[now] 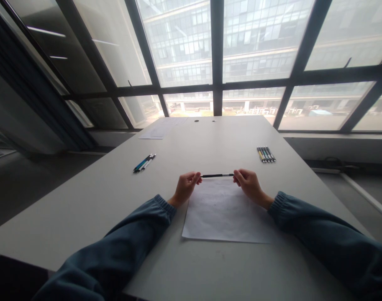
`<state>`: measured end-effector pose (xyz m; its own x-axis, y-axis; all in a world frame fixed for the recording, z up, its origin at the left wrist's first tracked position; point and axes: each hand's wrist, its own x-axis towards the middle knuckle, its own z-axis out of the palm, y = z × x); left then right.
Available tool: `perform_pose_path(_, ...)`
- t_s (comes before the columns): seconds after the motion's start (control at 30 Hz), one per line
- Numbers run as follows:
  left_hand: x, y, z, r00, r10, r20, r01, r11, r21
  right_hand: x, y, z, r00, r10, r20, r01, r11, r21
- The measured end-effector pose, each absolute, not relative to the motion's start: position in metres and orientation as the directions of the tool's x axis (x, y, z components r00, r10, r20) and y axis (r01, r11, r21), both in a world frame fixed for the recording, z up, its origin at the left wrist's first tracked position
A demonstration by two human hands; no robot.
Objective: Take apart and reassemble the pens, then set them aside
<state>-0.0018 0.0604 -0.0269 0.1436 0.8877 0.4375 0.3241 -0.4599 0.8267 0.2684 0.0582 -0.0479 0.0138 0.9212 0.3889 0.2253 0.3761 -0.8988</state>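
Note:
A dark pen (213, 175) with a pale band near its right end is held level between my two hands. My left hand (185, 186) pinches its left end, and the fingers of my right hand (249, 184) close on its right end. Both hands are near the far edge of a white sheet of paper (225, 213), which lies flat on the table below the pen. I cannot read any marks on this sheet.
On the white table (115, 200), a loose bunch of pens (144, 163) lies left and a neat row of several pens (266, 154) lies right. Farther back are more papers (157, 128) and a small dark round spot (196, 121). Windows (184, 46) rise behind the table.

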Motion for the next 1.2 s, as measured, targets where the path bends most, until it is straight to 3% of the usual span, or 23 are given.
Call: perform_pose_path(1.2, -0.0033, 0.0609, -0.0299, 0.155, 0.882, 0.445, 0.337, -0.470, 0.815, 0.2666, 0.0543, -0.0422, 0.011, 0.921, 0.389, 0.269, 0.371, -0.889)
